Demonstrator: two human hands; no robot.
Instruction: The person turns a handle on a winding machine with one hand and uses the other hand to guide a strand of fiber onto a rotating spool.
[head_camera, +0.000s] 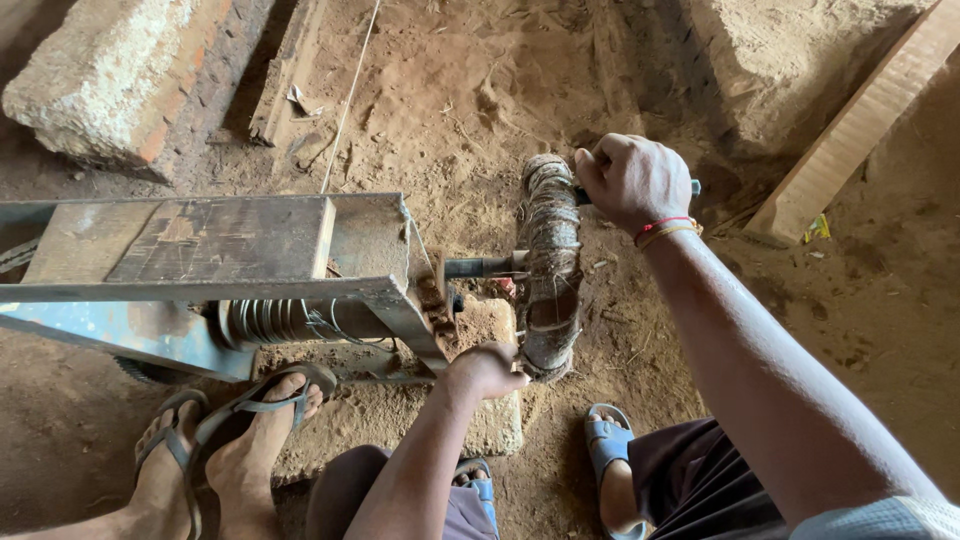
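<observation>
A worn hand wheel (548, 262) wrapped in cloth strips turns on a metal shaft (480, 267) at the end of a blue-grey metal frame (200, 290). My right hand (630, 180) is closed around the handle at the wheel's top, its pale tip (695, 186) sticking out past my fist. My left hand (482, 370) grips the wheel's lower rim. A coil of wire (268, 320) sits wound on a spool under the frame.
Another person's sandalled feet (225, 440) rest at lower left beside the frame. My own blue sandals (608, 440) stand on the dirt floor. A brick block (120, 80) lies at upper left, a wooden plank (860, 125) at upper right, a stone slab (495, 425) under the wheel.
</observation>
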